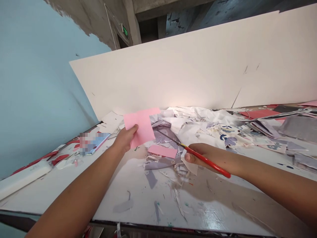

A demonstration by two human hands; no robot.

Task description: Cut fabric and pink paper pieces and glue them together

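My left hand (pixel 125 137) is closed on a pink sheet of paper (pixel 142 129), its thumb on the near face; a strip of the sheet juts out at the upper right. My right hand (pixel 201 155) grips red-handled scissors (pixel 208 161), whose blades point up and left towards the sheet's right edge. Whether the blades touch the paper cannot be made out. Below the sheet, a separate pink strip (pixel 162 151) rests on grey and white fabric scraps (pixel 160 163).
A white panel (pixel 198 69) stands behind the white table (pixel 138 205). Patterned cloth (pixel 229 138) and red paper (pixel 260 114) lie to the right. A box-like item (pixel 99 143), red scraps (pixel 59 159) and a long white object (pixel 24 178) are at the left.
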